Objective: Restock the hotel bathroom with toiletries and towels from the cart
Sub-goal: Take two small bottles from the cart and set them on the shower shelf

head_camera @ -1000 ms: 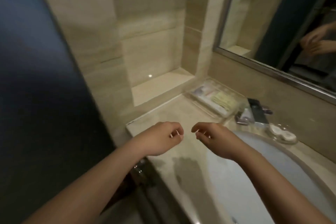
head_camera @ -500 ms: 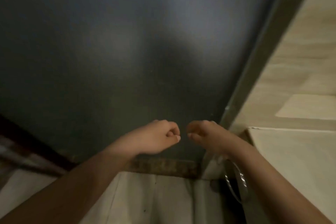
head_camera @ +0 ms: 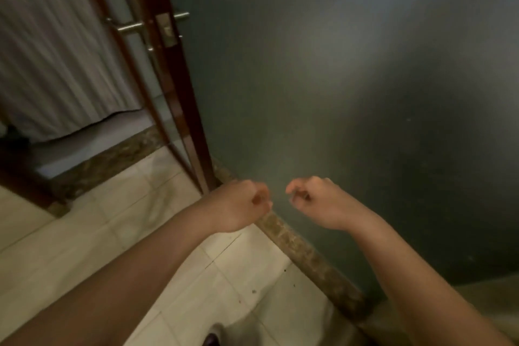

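Observation:
My left hand (head_camera: 241,205) and my right hand (head_camera: 317,199) are held out side by side in front of me, a small gap between them. The fingers of both are loosely curled and hold nothing. Behind the hands is a dark frosted glass wall (head_camera: 337,78). No cart, towels or toiletries are in view.
A brown wooden door frame (head_camera: 174,93) with a metal lever handle (head_camera: 129,27) stands at the upper left. Through the doorway shows a bed with a white striped skirt (head_camera: 56,64). Beige floor tiles (head_camera: 112,233) lie below, and a brown stone threshold (head_camera: 309,258) runs along the glass wall.
The view has swung left, from the sink counter and mirror, past the glass wall, to the doorway. Both hands have kept the same empty, curled pose in front of me.

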